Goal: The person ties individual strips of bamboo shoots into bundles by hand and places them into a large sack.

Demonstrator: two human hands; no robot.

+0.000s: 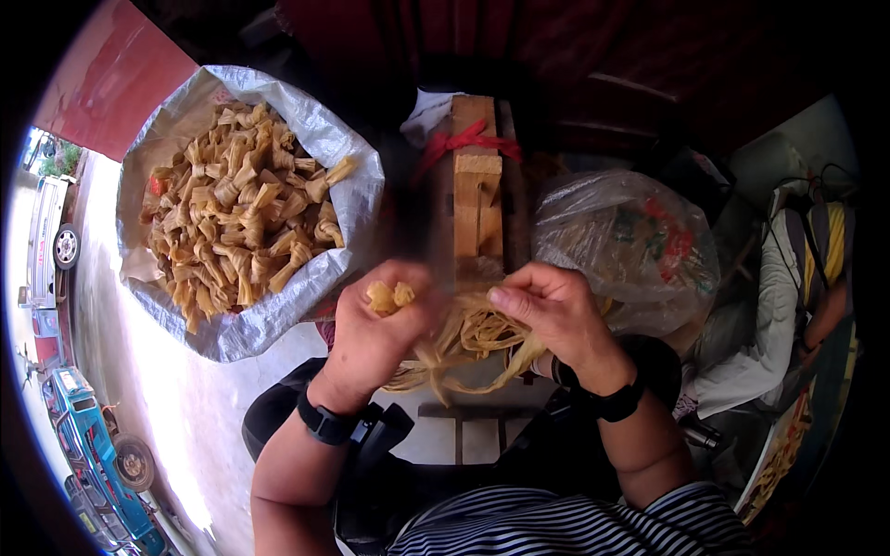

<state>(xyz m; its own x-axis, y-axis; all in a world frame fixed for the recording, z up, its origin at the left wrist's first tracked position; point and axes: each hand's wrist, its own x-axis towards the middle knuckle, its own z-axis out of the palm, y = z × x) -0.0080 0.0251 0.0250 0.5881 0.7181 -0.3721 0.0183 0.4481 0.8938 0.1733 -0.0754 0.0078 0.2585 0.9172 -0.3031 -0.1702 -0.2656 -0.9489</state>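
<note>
My left hand (382, 326) is closed around a folded bundle of yellowish dried strips (389, 297), whose ends poke out above the fist. Motion blurs its fingers. To its right, my right hand (556, 316) has thumb and forefinger pinched together at a pale strip; the exact grip is partly hidden. Loose ribbon-like strips (487, 333) lie in a tangle below and between my hands, at the near end of a wooden block fixture (478, 208). A red cloth tie (473, 142) is wrapped around that fixture.
A white woven sack (361, 194) full of knotted strip bundles (236, 208) stands at left. Right of the fixture sits a clear plastic bag (619, 243). Another person's sleeve (751, 347) shows at far right, near a tray of strips (779, 465). Vehicles (97, 452) stand outside.
</note>
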